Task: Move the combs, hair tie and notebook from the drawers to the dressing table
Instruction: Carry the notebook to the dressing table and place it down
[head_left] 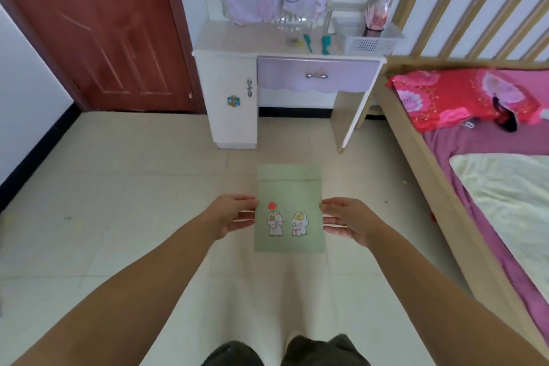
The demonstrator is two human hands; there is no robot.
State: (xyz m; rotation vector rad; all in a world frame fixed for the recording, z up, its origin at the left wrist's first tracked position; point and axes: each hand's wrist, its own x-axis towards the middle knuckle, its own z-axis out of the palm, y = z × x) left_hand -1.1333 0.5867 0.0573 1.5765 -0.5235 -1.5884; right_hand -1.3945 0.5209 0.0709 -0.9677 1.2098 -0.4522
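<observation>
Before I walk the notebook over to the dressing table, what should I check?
1. Grip: left hand and right hand each pinch a side edge of the green notebook: ok.
2. Floor path to the dressing table: bare tiles, ok.
3. Free space on top: left part bare, ok.
4. Two teal combs already on top: ok.
5. Hair tie: cannot tell.
6. Purple drawer shut: ok.
</observation>
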